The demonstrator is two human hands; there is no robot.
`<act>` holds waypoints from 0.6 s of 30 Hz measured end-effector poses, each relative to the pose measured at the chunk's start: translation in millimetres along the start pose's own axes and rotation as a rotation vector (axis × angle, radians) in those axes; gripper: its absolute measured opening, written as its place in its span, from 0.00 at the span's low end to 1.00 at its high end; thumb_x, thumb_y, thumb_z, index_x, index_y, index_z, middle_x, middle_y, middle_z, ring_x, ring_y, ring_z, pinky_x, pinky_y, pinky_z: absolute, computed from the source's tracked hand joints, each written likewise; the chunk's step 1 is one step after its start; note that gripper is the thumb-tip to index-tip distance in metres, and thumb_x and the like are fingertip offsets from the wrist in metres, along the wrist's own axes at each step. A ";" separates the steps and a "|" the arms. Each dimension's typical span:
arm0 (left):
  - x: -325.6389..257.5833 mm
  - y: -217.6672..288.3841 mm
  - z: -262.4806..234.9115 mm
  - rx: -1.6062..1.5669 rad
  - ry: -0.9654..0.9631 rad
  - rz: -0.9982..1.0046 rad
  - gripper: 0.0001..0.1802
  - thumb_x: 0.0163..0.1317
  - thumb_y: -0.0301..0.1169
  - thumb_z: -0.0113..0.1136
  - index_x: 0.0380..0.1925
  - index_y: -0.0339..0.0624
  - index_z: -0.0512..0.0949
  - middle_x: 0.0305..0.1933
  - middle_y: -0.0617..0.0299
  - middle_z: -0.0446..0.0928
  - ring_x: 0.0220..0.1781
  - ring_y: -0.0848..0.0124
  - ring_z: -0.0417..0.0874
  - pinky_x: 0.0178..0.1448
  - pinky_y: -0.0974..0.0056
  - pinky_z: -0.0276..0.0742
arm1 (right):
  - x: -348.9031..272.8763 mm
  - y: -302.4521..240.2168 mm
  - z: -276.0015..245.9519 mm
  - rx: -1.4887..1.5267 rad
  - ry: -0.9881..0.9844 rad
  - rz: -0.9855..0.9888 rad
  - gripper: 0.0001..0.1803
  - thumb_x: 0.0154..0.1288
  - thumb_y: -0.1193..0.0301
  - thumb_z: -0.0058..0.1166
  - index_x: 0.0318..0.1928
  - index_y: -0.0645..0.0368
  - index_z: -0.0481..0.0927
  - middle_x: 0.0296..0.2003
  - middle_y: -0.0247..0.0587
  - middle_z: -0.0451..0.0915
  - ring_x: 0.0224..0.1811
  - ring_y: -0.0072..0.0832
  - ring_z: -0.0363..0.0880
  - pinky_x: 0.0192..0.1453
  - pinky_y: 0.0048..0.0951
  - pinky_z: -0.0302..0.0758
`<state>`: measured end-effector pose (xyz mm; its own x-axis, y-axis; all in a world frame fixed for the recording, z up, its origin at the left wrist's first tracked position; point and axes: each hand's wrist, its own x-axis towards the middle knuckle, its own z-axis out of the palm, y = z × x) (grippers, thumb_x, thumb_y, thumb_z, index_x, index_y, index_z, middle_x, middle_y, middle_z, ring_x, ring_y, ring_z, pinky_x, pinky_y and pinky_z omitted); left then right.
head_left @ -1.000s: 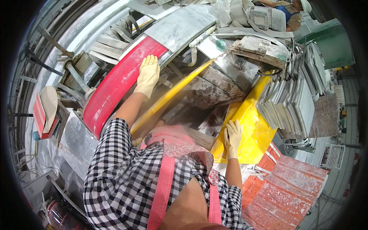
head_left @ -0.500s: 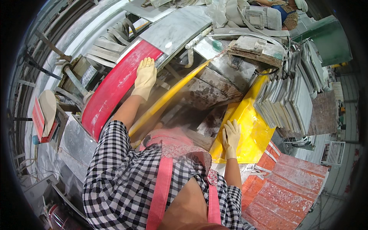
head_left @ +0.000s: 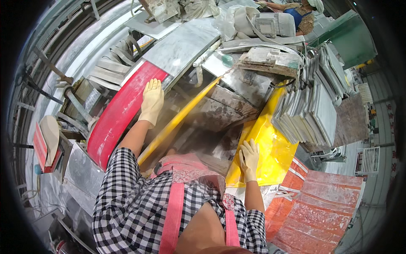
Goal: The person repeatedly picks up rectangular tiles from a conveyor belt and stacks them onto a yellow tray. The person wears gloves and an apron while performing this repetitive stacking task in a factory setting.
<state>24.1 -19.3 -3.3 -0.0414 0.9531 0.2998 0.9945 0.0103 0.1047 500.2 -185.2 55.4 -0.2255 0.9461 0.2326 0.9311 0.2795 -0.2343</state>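
Gloved left hand (head_left: 151, 100) flat, fingers together, on far red panel (head_left: 122, 111), right hand (head_left: 249, 159) spread flat on near yellow panel (head_left: 270, 148), tile stack (head_left: 313, 108) right

Gloved left hand (head_left: 152, 100) and right hand (head_left: 249, 158), flat, spread.

Here's the outfit: a black-and-white checked shirt (head_left: 135, 199), sleeves short, with pink apron straps (head_left: 173, 216) running over both shoulders. The left hand (head_left: 151, 100) and the right hand (head_left: 249, 160) each wear a pale cream rubber glove, dusty at the fingers (head_left: 154, 84).
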 end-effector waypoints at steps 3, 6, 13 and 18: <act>-1.3 0.3 -0.1 -0.032 0.036 -0.001 0.26 0.75 0.36 0.49 0.66 0.29 0.75 0.71 0.42 0.76 0.77 0.52 0.72 0.84 0.51 0.57 | 0.4 1.0 0.8 0.007 0.011 -0.024 0.13 0.67 0.70 0.59 0.49 0.58 0.87 0.59 0.44 0.83 0.72 0.52 0.71 0.81 0.57 0.57; -1.3 0.0 0.8 -0.024 0.068 0.013 0.26 0.75 0.35 0.50 0.66 0.29 0.75 0.70 0.42 0.77 0.76 0.52 0.74 0.83 0.51 0.60 | 0.2 1.7 2.0 0.013 0.027 -0.022 0.12 0.67 0.70 0.59 0.49 0.58 0.87 0.58 0.44 0.84 0.72 0.52 0.71 0.81 0.57 0.57; 0.7 -2.7 4.5 -0.041 0.049 0.015 0.27 0.74 0.35 0.51 0.66 0.29 0.75 0.71 0.42 0.76 0.76 0.52 0.73 0.84 0.51 0.59 | 1.0 -1.7 -0.1 0.008 0.020 -0.007 0.12 0.68 0.69 0.58 0.47 0.57 0.87 0.58 0.43 0.84 0.72 0.52 0.71 0.81 0.57 0.57; 0.6 -2.5 3.3 -0.009 -0.028 -0.001 0.28 0.75 0.37 0.49 0.68 0.29 0.73 0.73 0.42 0.74 0.78 0.53 0.70 0.85 0.52 0.55 | 1.4 -3.0 -2.3 0.005 -0.023 0.026 0.11 0.67 0.70 0.61 0.48 0.57 0.89 0.59 0.44 0.85 0.74 0.50 0.70 0.83 0.56 0.57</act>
<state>21.9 -17.8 -6.5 -0.0399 0.9611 0.2732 0.9935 0.0089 0.1137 497.7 -185.1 58.6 -0.2079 0.9565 0.2045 0.9354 0.2555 -0.2443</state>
